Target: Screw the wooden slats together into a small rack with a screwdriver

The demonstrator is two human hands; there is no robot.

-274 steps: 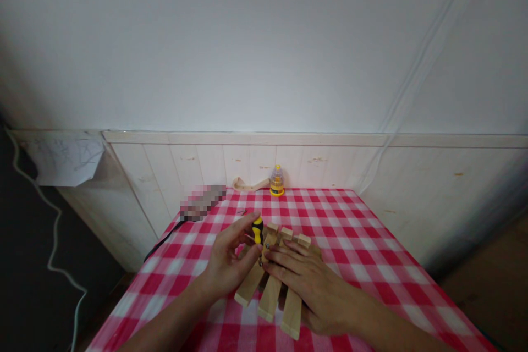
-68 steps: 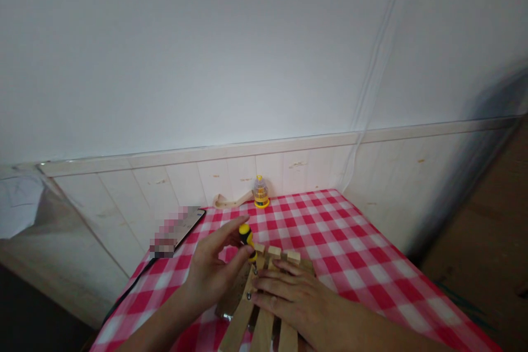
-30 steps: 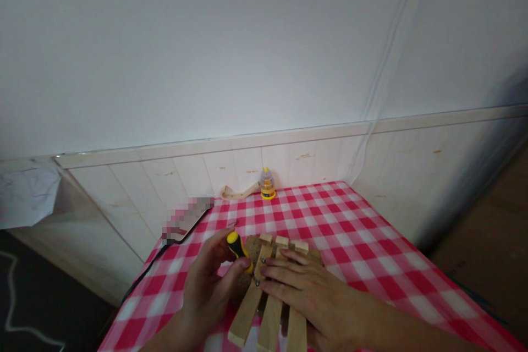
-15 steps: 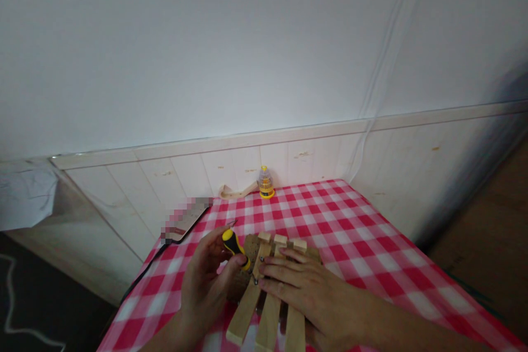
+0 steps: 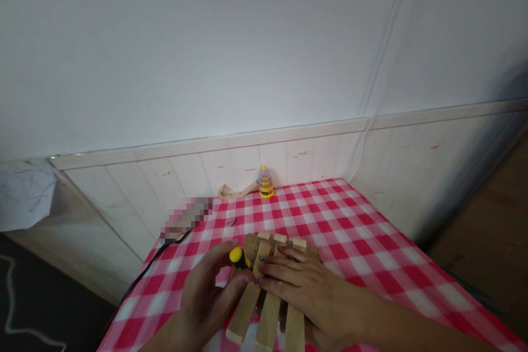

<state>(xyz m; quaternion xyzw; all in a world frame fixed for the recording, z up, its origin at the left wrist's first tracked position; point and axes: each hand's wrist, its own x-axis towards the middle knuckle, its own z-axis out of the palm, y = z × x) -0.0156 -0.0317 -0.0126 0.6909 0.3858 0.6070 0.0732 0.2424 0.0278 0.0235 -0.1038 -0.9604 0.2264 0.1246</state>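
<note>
In my left hand is a small screwdriver with a yellow and black handle, pinched between thumb and fingers. Its tip is hidden. Pale wooden strips lie side by side across a brown, speckled block, with raised ends at the far side. My right hand rests flat over them, fingers stretched out to the left. Close to its fingertips, two small metal screws stick up from the leftmost strip. The near part of the block is mostly covered by my hands.
The table has a red-and-white checked cloth. At the back stand a yellow-based clear bit holder and a curved wooden piece. A small metal piece lies beyond my left hand. A blurred-out flat object sits at the left edge.
My left hand has tipped the screwdriver, so its handle end has moved down and right, closer to the leftmost strip. The right hand and the strips stay in place.
</note>
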